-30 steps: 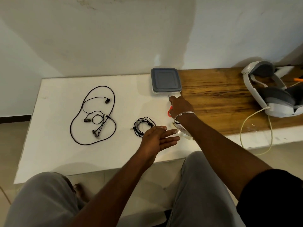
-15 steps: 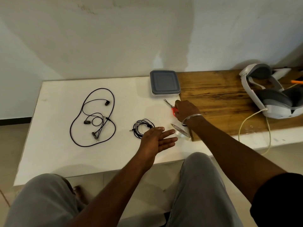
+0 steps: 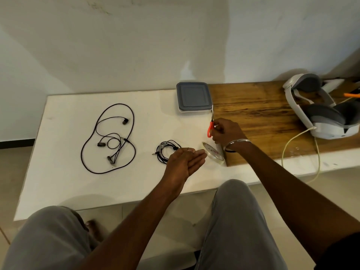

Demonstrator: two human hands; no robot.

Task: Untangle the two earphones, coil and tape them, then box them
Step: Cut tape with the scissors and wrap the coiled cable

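The clear round tape roll (image 3: pixel 214 153) lies just right of the open left grip (image 3: pixel 184 162); the right grip (image 3: pixel 227 131) holds red-handled scissors (image 3: pixel 210 127).

red print on tape roll (image 3: pixel 213 152), seemingly unreadable

the right hand (image 3: pixel 227 131) has drawn back from the box (image 3: pixel 193 99) toward the tape (image 3: pixel 214 153), swinging the scissors (image 3: pixel 211 125) from a leftward tilt to nearly upright. the left hand (image 3: pixel 185 160) has closed its spread fingers together.
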